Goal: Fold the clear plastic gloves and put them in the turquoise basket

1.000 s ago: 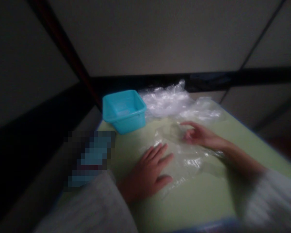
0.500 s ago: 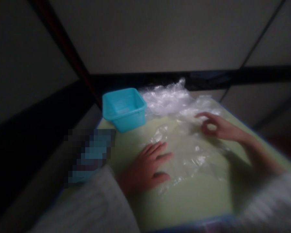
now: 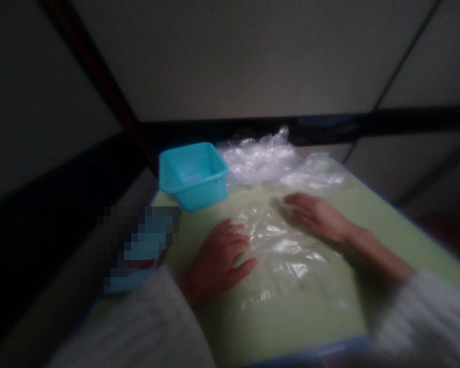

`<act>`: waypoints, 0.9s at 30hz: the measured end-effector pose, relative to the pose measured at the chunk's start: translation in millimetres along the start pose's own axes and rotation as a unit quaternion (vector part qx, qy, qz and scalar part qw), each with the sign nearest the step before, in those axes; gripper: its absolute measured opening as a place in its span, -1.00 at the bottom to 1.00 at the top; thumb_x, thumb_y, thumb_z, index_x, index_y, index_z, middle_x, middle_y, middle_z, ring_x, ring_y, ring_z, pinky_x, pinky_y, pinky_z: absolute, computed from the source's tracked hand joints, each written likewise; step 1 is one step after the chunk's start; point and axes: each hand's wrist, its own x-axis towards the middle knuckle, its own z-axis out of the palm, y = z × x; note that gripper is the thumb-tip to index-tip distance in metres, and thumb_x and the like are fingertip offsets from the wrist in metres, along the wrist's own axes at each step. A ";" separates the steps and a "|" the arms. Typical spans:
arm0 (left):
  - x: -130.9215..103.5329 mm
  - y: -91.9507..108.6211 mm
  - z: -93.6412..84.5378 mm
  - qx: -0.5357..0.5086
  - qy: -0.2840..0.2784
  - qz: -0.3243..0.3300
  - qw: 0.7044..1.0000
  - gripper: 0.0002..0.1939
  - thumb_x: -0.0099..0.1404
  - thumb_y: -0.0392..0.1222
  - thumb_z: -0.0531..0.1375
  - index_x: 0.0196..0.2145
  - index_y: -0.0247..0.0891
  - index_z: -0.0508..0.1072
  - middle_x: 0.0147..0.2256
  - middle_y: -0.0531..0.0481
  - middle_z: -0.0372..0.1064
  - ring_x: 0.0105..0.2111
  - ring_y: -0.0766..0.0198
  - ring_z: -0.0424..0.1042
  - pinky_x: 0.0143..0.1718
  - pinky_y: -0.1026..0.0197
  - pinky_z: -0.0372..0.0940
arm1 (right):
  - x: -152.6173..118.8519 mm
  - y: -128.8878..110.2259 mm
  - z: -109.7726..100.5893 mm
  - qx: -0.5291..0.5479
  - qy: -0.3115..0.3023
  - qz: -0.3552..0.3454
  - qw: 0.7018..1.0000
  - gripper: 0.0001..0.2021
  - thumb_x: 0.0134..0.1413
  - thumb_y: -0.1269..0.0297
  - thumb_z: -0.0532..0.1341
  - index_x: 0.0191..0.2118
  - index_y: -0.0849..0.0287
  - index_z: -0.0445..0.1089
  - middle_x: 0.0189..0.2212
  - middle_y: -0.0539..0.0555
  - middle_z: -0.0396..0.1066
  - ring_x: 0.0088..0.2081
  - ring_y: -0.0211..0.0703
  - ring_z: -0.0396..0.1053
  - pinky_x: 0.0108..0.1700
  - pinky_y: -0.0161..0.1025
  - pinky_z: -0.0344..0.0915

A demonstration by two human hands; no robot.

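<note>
A clear plastic bag [image 3: 287, 260] lies spread and wrinkled on the yellow-green tabletop [image 3: 291, 319]. At its left edge rests my left hand [image 3: 222, 260], fingers apart and slightly bent, touching the plastic. Over the bag's upper right part is my right hand [image 3: 318, 217], its fingers stretched toward the left; whether it touches the plastic I cannot tell. Neither hand grips anything visible. Behind them, a heap of clear plastic bags [image 3: 260, 161] sits at the far edge of the table.
A turquoise plastic basket [image 3: 201, 191] stands at the far left corner beside the heap. Along the left edge lies a blurred-out, pixelated item [image 3: 149, 243]. A pale wall [image 3: 245, 61] with a dark band rises behind the table.
My right hand has moved left and nearer, from the heap to over the spread bag, its curled fingers straightening. My left hand has shifted slightly left. The bag now lies separate from the heap.
</note>
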 end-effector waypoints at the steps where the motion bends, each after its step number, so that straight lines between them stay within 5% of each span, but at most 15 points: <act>1: -0.4 -0.9 0.3 0.013 0.020 0.001 1.000 -0.78 0.23 -0.13 0.13 -0.33 -0.32 0.50 -0.27 -0.11 0.50 -0.07 0.05 0.39 0.14 -0.13 0.07 | 0.9 -5.8 7.3 0.016 -0.025 -0.014 0.999 -0.66 0.22 0.30 -0.01 0.07 0.19 0.27 0.03 0.20 0.33 0.02 -0.02 0.32 0.03 -0.03 0.29; 6: 2.8 2.9 8.7 0.044 0.079 -0.036 0.995 -0.76 0.28 -0.24 0.04 -0.24 -0.37 0.46 -0.22 -0.17 0.47 -0.18 0.13 0.43 0.01 0.00 0.26 | 0.2 -14.1 30.6 0.018 -0.099 -0.040 0.994 -0.51 0.27 0.18 -0.03 0.26 0.21 0.01 0.25 0.20 0.02 0.24 -0.03 0.03 0.22 -0.01 0.07; 11: 10.4 14.5 23.4 0.036 -0.035 -0.016 0.999 -0.49 0.29 -0.18 0.07 0.15 -0.45 0.18 0.19 -0.27 0.10 0.20 0.11 0.08 0.18 0.07 0.09 | -1.6 -10.8 40.0 -0.033 -0.132 -0.033 0.990 -0.40 0.27 0.04 -0.08 0.29 0.34 -0.08 0.27 0.29 -0.11 0.29 0.00 -0.13 0.27 0.01 -0.09; 15: 8.7 11.4 27.9 0.065 -0.125 0.010 0.990 -0.35 0.30 0.01 0.07 0.24 -0.36 0.04 0.27 -0.24 -0.10 0.28 0.06 -0.16 0.24 -0.05 -0.13 | -3.1 -7.4 44.9 -0.054 -0.141 -0.038 0.988 -0.38 0.28 0.00 -0.14 0.31 0.31 -0.16 0.29 0.26 -0.19 0.30 -0.01 -0.20 0.28 0.01 -0.15; 27: -6.7 5.4 22.4 0.066 -0.140 -0.010 0.988 -0.32 0.27 0.13 0.07 0.26 -0.14 0.01 0.30 -0.13 -0.21 0.29 -0.06 -0.29 0.22 -0.20 -0.24 | -3.3 -3.5 41.8 -0.018 -0.156 -0.036 0.987 -0.33 0.25 -0.06 -0.10 0.32 0.23 -0.25 0.30 0.23 -0.23 0.30 0.03 -0.25 0.28 0.10 -0.18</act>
